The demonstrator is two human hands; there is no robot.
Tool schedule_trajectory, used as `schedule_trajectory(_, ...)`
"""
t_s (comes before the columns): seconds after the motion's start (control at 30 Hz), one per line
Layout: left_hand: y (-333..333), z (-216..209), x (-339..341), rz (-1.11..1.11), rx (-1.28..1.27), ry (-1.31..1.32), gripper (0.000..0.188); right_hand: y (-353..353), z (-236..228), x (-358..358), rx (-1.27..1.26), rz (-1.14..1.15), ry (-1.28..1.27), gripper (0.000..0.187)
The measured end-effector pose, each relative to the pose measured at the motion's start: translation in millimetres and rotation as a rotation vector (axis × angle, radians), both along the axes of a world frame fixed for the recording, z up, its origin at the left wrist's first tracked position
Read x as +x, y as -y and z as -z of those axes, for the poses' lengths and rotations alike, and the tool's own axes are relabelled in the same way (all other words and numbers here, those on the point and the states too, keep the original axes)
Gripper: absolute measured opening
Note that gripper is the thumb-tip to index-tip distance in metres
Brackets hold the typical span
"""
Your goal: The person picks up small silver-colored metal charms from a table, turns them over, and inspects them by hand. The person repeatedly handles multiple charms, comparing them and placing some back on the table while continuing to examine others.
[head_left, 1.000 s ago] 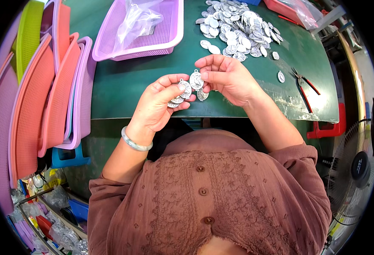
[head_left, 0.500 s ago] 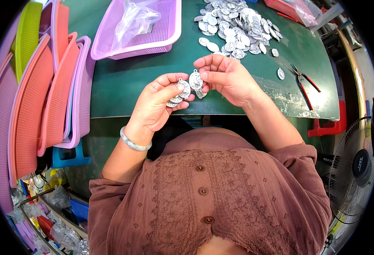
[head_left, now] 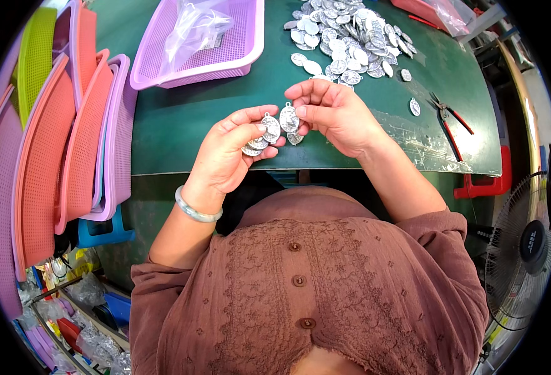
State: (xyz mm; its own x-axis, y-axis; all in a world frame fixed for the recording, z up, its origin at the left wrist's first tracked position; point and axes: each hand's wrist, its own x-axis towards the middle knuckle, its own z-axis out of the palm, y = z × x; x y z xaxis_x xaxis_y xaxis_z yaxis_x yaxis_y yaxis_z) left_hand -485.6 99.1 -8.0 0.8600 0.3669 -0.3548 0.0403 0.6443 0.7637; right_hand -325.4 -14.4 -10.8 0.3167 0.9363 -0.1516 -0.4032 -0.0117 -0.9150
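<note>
Basket [head_left: 238, 59] with plastic bag [head_left: 194, 28]

Both hands [head_left: 232, 153] [head_left: 335, 115] raised, fingers pinched

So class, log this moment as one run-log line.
left hand: holds small stack of medals | right hand: pinches one medal | medal pile: on green table

Bare green surface [head_left: 181, 125] gives us room between lilac basket [head_left: 225, 59] and medal heap [head_left: 350, 37]; pliers [head_left: 450, 115] and stacked baskets [head_left: 69, 156] hem the sides.
</note>
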Motion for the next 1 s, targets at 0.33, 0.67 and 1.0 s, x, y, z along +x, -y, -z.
schedule_trajectory(0.33, -0.2, 0.2, -1.8, 0.001, 0.0, 0.032, 0.038, 0.7, 5.1, 1.4, 0.0, 0.013, 0.015, 0.023)
schedule_trajectory(0.67, -0.9, 1.2, -2.8, 0.011, 0.014, 0.038, 0.037, 0.4, 6.5, 0.6, -0.018, 0.027, 0.018, 0.022)
schedule_trajectory(1.0, -1.0, 0.6, -3.7, 0.012, 0.015, 0.024, 0.035, 1.3, 9.6, 0.9, -0.024, 0.025, 0.02, 0.021)
